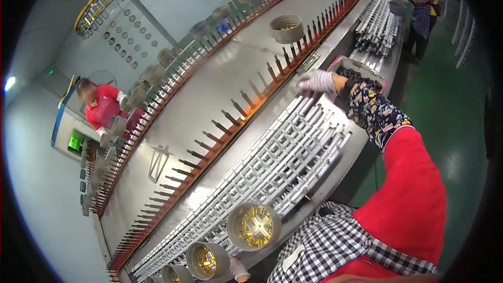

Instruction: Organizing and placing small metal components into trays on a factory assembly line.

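Right hand [317, 80], gloved, is stretched out flat-fingered over the far end of the metal racks [283, 160], fingers apart and resting on the rack rods [309, 63], clamped on nothing visible. Just behind the hand sits a bin [361, 68]. Left hand [238, 270], low on the counter [220, 89], touches a round tin [208, 260] of brass pieces; its grip cannot be told.

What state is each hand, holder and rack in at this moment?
Right hand: gloved, stretched out, fingers on the far end of the metal racks.
Left hand: gloved, at the lower edge beside a round holder; grip cannot be told.
Nearest round holder: lying on the racks, filled with gold-coloured parts.
Far round holder: upright on the conveyor table.
Conveyor pins: bare.
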Demonstrator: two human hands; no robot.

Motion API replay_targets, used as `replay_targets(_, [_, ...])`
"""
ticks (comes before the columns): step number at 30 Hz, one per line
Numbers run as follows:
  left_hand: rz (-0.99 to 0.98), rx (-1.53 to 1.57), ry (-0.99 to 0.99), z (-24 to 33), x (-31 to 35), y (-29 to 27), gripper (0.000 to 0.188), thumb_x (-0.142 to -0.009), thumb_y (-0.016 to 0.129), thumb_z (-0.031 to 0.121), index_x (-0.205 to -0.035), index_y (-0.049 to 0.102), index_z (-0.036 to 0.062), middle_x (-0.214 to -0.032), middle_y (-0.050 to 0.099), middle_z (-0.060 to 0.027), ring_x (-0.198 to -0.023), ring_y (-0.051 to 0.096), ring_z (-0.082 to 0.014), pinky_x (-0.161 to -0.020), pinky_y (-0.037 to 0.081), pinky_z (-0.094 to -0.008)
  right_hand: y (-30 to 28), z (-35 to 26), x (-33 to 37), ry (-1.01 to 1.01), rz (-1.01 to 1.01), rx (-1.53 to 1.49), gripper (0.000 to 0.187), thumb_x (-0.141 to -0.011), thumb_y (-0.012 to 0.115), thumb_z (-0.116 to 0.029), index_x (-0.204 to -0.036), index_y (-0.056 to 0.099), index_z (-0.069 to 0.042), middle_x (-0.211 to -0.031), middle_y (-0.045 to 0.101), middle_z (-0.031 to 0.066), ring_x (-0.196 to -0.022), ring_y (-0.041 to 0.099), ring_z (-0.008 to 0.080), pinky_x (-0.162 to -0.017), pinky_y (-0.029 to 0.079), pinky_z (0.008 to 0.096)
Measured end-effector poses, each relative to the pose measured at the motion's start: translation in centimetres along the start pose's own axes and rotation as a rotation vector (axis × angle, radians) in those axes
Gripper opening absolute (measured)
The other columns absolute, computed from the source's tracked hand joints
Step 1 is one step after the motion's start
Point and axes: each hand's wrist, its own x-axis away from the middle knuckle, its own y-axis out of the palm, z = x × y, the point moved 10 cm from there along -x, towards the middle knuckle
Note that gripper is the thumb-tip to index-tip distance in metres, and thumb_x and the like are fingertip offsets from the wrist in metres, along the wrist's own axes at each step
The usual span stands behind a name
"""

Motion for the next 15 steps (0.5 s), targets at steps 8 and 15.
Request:
replay_targets(8, [-0.03,0.582,-0.185,-4.9,-0.2,5.0,0.033,-0.088,0.035,0.028,-0.108,0.049,0.0063,-0.081,0.058,-0.0088,-0.077,0.057,-0.0192,-0.067,0.047,-0.0309,-10.8,-1.1,-12.7,-0.416,0.944,0.369,0.047,-0.074,0.054,-0.028,-0.105,0.043,0.006,-0.099,0.053,0.0247,-0.093,0.052,0.0327,-0.079,0.042,0.0379])
replay_targets(15, [-0.196,0.384,-0.019,3.2,-3.1,0.7,0.046,-0.085,0.04,0.041,-0.108,0.05,0.0026,-0.093,0.056,-0.0106,-0.082,0.052,-0.0193,-0.075,0.042,-0.0322,-3.1,-5.9,-17.4,-0.796,0.7,1.425,0.021,-0.08,0.044,-0.017,-0.098,0.051,-0.007,-0.075,0.059,0.0108,-0.068,0.058,0.0219,-0.063,0.045,0.034])
